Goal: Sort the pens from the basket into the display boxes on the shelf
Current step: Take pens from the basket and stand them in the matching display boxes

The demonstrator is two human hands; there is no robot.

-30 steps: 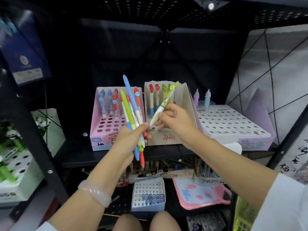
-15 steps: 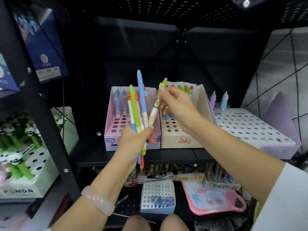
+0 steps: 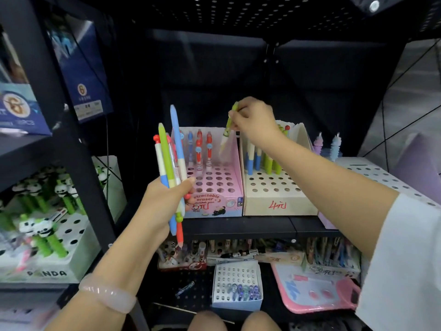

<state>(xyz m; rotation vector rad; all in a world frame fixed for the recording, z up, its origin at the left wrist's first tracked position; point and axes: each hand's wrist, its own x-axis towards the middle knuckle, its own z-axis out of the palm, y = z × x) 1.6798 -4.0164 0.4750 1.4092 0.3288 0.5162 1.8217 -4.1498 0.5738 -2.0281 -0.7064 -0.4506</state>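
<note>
Right-hand fingers [image 3: 235, 115] pinched together on the upper end of a green-topped pen [image 3: 228, 126], tip slanting down and away from them. Left-hand fingers [image 3: 188, 183] wrapped tight round a bundle of pens [image 3: 170, 163], thumb across the front; bundle roughly upright, with a blue-capped one tallest and an orange tip hanging below the fist.

Change over the last second: the single pen was first held low, just beside the bundle, right hand [image 3: 255, 123] close to left hand [image 3: 164, 201]. It has since been lifted up and away from the bundle and carried further back toward the boxes. The pen tip now hangs over the right rear corner of the pink display box [image 3: 214, 204], close to the wall it shares with the cream display box [image 3: 279, 201]. Not yet seated in any hole.

Reading: pen is separated from the stock and in the placing phase. Which box it is meant for I cannot tell; the cream box, below and right of the pinching fingers, already stands green and blue pens, while the pink box below them holds red and blue ones in its back rows. Many holes open in both.

Basket not in view. Several pens remain in the left grip, so sorting is far from finished. A white perforated box [image 3: 386, 177] sits far right on the shelf [image 3: 262, 226], nearly bare.
</note>
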